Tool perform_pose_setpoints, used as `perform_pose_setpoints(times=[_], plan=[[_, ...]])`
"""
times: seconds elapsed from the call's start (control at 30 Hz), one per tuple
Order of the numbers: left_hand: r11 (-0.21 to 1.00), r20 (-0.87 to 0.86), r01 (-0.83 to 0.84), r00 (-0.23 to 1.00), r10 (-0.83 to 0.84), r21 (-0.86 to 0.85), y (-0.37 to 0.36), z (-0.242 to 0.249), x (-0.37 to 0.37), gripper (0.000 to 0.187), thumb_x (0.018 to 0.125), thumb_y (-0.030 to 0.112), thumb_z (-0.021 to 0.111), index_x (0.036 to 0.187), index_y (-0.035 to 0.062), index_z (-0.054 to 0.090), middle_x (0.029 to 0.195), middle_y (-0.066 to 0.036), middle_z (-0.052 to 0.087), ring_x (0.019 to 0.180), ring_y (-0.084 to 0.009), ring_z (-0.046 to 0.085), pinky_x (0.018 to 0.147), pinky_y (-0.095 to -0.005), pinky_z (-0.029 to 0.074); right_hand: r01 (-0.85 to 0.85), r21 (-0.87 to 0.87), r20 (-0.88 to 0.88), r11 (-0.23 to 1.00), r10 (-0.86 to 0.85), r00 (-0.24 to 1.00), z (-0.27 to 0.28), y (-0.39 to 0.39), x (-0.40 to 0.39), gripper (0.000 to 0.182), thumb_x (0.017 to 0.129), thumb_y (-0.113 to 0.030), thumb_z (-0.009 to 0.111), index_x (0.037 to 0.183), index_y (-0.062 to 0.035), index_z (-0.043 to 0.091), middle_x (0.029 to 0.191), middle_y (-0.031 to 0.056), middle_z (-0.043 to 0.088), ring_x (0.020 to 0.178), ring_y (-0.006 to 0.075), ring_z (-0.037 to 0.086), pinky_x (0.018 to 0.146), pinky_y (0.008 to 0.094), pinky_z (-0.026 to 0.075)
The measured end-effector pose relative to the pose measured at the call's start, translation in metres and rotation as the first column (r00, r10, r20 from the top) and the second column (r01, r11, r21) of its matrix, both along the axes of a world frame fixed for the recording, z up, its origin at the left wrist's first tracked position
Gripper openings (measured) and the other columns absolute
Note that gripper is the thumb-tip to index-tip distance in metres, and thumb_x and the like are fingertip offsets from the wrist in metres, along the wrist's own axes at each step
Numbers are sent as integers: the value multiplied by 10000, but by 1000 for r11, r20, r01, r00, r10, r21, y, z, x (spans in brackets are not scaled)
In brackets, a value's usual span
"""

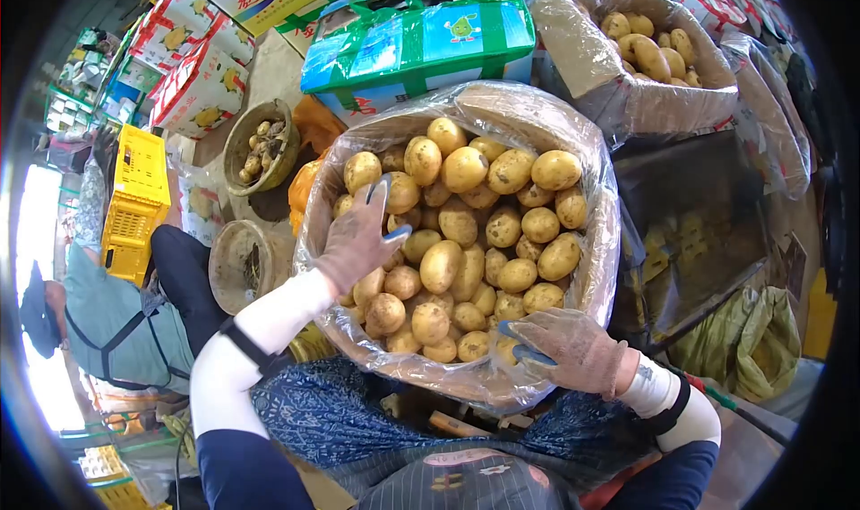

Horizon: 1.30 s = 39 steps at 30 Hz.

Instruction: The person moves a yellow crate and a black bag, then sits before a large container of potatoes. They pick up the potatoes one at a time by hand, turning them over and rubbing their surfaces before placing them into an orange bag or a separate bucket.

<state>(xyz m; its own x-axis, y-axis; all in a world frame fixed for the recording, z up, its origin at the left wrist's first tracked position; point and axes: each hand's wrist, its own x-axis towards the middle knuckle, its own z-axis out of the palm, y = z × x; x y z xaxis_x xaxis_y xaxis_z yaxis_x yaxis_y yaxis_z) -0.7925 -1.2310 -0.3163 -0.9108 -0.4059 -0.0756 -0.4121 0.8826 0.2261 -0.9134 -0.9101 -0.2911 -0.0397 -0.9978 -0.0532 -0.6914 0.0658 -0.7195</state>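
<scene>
A large box lined with clear plastic stands right before me, full of potatoes. My left hand, in a grey and brown glove, lies over the potatoes at the box's left side, fingers apart, with nothing held. At the near right edge, my right hand rests by the plastic liner, its gloved fingers spread towards the potatoes and nothing visible in its grasp.
Behind is a blue box with green tape; at the back right, another potato box. Two buckets stand left. A person sits beside a yellow crate. A dark bin is at right.
</scene>
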Motion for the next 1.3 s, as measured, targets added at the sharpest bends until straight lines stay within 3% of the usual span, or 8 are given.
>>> perform_pose_setpoints(times=[0.27,0.33,0.4,0.73,0.93,1.07,1.13,1.3], plan=[[994,-195,-29,980,49,104,-10,-23,-8,691,769,125,746,1368,29,416,1122,-209,617,1032,-361,619,864,-400,521,35,77,37,996,-38,999,0,14,3,490,853,-224,641,1299,-61,518,1129,166,608,1050,337,593,904,421,477],[117,79,-129,930,360,985,-1,6,12,669,810,75,706,1400,43,394,1092,-179,633,948,-276,652,799,-327,551,68,56,22,996,-70,997,2,18,8,480,857,-226,637,1293,-64,521,1136,172,607,1049,342,594,905,423,479],[7,10,-14,941,339,1000,27,35,34,679,803,75,721,1394,10,393,1130,-156,606,851,-202,667,744,-281,570,118,45,49,992,-120,992,3,23,14,457,865,-226,631,1284,-76,530,1130,174,617,1022,351,609,890,433,490],[311,-365,296,911,192,903,114,75,96,829,715,149,852,1387,-15,395,1270,-118,550,1163,-200,552,977,-321,495,299,-125,283,946,-255,924,29,22,53,376,965,-225,572,1283,-25,557,1046,152,688,903,239,665,833,333,520],[611,-528,421,849,-6,671,138,51,101,802,683,186,874,1342,-8,461,1242,-123,571,1161,-225,552,996,-370,455,51,281,958,958,-284,50,14,24,64,524,961,-342,587,1349,-9,471,988,111,671,813,108,648,691,236,558],[818,-597,536,732,-329,207,149,47,95,835,698,211,867,1374,-3,425,1239,-138,574,1141,-227,564,980,-348,455,287,46,869,957,-180,461,14,16,72,669,860,-287,734,1382,-4,425,1227,135,595,1050,140,611,861,270,536],[665,-509,410,859,-52,625,155,47,94,864,703,218,865,1394,-10,398,1240,-151,572,1143,-224,565,974,-350,464,354,-46,798,934,-179,575,3,18,71,733,798,-223,795,1390,-5,423,1321,125,539,1182,166,540,1010,311,453],[552,-443,372,897,-6,746,154,41,92,787,716,217,857,1351,-20,457,1249,-149,576,1132,-197,576,973,-332,480,437,-52,721,898,-269,638,-6,26,72,763,762,-173,818,1393,-2,426,1339,119,532,1216,170,517,1062,320,401]])
